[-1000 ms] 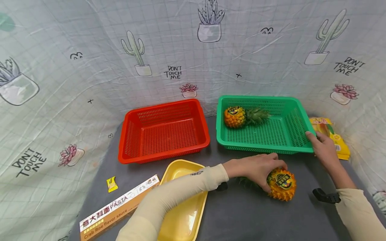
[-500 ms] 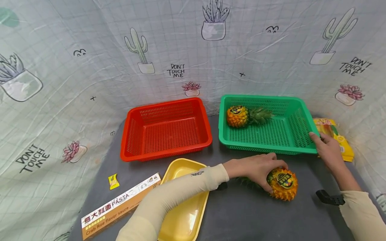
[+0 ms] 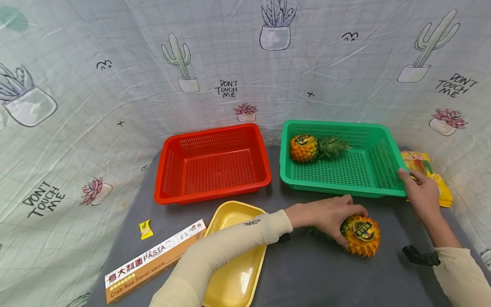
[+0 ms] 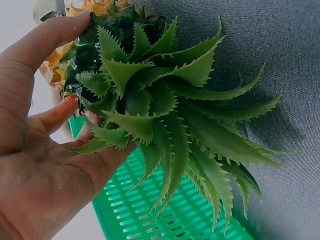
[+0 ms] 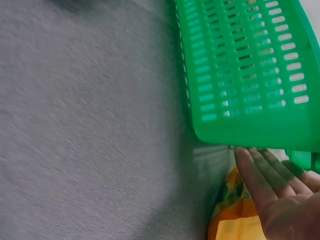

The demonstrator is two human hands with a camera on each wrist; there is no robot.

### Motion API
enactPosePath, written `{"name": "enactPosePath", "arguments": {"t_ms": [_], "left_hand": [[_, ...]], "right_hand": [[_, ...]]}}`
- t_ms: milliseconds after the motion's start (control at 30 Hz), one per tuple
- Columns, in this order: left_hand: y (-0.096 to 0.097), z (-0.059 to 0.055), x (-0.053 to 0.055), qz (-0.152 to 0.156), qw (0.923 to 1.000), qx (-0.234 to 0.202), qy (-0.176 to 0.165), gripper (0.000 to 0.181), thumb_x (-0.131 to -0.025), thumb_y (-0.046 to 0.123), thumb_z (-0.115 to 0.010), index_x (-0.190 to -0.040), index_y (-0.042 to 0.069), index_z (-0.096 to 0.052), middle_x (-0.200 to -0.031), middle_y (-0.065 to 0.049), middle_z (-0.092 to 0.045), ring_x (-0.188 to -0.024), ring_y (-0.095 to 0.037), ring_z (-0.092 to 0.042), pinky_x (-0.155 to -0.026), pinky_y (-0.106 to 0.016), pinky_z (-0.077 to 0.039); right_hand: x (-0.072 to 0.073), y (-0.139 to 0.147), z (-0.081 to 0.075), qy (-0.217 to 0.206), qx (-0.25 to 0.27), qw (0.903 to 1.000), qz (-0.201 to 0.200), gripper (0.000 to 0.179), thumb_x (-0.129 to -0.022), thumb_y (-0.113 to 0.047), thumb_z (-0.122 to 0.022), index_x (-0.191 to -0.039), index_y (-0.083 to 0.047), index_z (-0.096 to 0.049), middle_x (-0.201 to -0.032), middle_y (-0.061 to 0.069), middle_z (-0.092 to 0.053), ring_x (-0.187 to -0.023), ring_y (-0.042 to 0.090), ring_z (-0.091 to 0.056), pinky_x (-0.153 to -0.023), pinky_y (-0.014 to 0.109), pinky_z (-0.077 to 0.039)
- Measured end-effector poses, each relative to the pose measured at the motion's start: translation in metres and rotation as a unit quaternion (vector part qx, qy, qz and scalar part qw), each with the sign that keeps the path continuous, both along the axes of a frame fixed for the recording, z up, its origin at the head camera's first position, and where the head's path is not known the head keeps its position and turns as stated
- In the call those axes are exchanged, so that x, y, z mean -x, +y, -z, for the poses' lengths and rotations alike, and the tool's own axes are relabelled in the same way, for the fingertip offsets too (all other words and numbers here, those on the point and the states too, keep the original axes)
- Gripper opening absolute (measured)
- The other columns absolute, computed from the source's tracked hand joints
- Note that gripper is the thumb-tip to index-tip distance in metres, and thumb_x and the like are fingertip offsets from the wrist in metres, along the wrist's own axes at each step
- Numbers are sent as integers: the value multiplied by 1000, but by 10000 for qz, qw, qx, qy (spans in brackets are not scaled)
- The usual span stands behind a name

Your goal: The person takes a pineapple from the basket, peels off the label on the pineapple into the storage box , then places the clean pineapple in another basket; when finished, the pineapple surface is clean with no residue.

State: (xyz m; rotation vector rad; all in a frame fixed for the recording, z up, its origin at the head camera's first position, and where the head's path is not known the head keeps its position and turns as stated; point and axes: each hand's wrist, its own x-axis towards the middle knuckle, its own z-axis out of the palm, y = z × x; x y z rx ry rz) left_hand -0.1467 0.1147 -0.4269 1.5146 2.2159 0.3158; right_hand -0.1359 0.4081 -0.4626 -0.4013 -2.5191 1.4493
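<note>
My left hand (image 3: pixel 330 215) grips a small orange pineapple (image 3: pixel 362 241) lying on the grey table, thumb on the near side and fingers over the far side. In the left wrist view its spiky green crown (image 4: pixel 160 110) points away from the palm. With the right hand (image 3: pixel 423 194), I hold the green basket (image 3: pixel 345 190) at its right front corner, thumb over the rim. The right wrist view shows the fingers (image 5: pixel 270 172) outside and under that rim. A second pineapple (image 3: pixel 304 149) lies on its side inside the basket, crown to the right.
Left of the green basket stands a red basket (image 3: pixel 212 198). A yellow tray (image 3: pixel 253 273) sits partly under my left forearm. Farther left are a pasta box (image 3: pixel 153 260) and a small yellow packet (image 3: pixel 145 229). A yellow bag (image 3: pixel 445 194) lies beyond my right hand.
The head view has shifted slightly, so the baskets and right hand appear a little farther right. Both hands keep their holds, and the gripped pineapple stays on the table.
</note>
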Motion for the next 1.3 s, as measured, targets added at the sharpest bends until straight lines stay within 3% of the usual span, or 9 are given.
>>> {"name": "enactPosePath", "arguments": {"t_ms": [167, 300, 400, 633, 733, 867, 967, 1133, 1300], "left_hand": [[1, 0, 0, -46, 10000, 37, -43, 89, -84, 53, -87, -157, 28, -44, -126, 6, -41, -100, -2, -42, -87, -13, -38], [0, 2, 0, -33, 10000, 57, -1, 90, -83, 54, -88, -157, 28, -44, -126, 6, -42, -100, -3, -42, -88, -13, -38], [-1, 3, -1, -13, 10000, 50, 46, 91, -83, 55, -87, -157, 28, -44, -126, 6, -42, -99, -3, -42, -87, -13, -38], [-1, 1, -2, -64, 9999, 86, 42, 91, -83, 55, -88, -158, 29, -44, -127, 7, -42, -101, -2, -42, -87, -13, -38], [-1, 0, -1, -76, 9999, 77, -2, 91, -83, 54, -88, -158, 29, -44, -128, 7, -42, -101, -2, -42, -88, -13, -38], [-1, 1, 0, -10, 10000, -10, 10, 90, -84, 54, -87, -159, 27, -44, -129, 7, -44, -102, -1, -42, -89, -13, -38], [-2, 2, 0, 20, 10000, -57, 44, 89, -85, 54, -86, -159, 25, -44, -131, 8, -46, -105, 0, -43, -91, -13, -38], [-3, 3, 0, -74, 9999, -57, 77, 95, -84, 54, -87, -160, 19, -42, -138, 8, -48, -115, 1, -45, -98, -12, -36], [-1, 2, -2, -145, 9996, 10, 237, 93, -82, 56, -87, -155, 16, -47, -134, 10, -51, -115, 2, -47, -99, -11, -35]], "right_hand": [[-14, -7, 2, 449, 168, 9981, 397, 57, -108, -34, -61, -152, 2, -55, -77, -33, -64, -60, -3, -56, -54, 14, -42], [-26, -11, 0, 419, 488, 9952, 733, 50, -107, -33, -63, -152, -11, -59, -78, -29, -66, -61, -2, -57, -55, 14, -41], [-34, -14, -3, 472, 594, 9925, 961, 47, -107, -30, -64, -150, -12, -61, -93, -29, -67, -73, -6, -62, -61, 9, -45], [-42, -31, -15, 1311, -708, 9822, 1147, 42, -107, -27, -63, -146, -15, -65, -138, -4, -66, -117, -7, -57, -92, 11, -41], [-46, -38, -21, 1798, -974, 9745, 919, 41, -108, -23, -62, -148, -14, -63, -139, -2, -65, -122, -3, -56, -97, 13, -39], [-53, -46, -28, 2297, -838, 9687, 429, 40, -108, -14, -62, -148, -14, -62, -133, -5, -68, -117, -2, -58, -95, 13, -41], [-57, -49, -28, 2438, -627, 9678, 18, 40, -107, -6, -61, -147, -8, -63, -128, -3, -71, -113, 2, -63, -91, 12, -43], [-65, -51, -22, 2380, -381, 9672, -804, 41, -105, 6, -58, -145, 3, -60, -127, 7, -71, -111, 7, -66, -90, 11, -46], [-75, -52, -16, 1977, -469, 9699, -1339, 41, -106, 7, -55, -146, 2, -60, -130, 8, -70, -110, 5, -65, -91, 11, -47]]}}
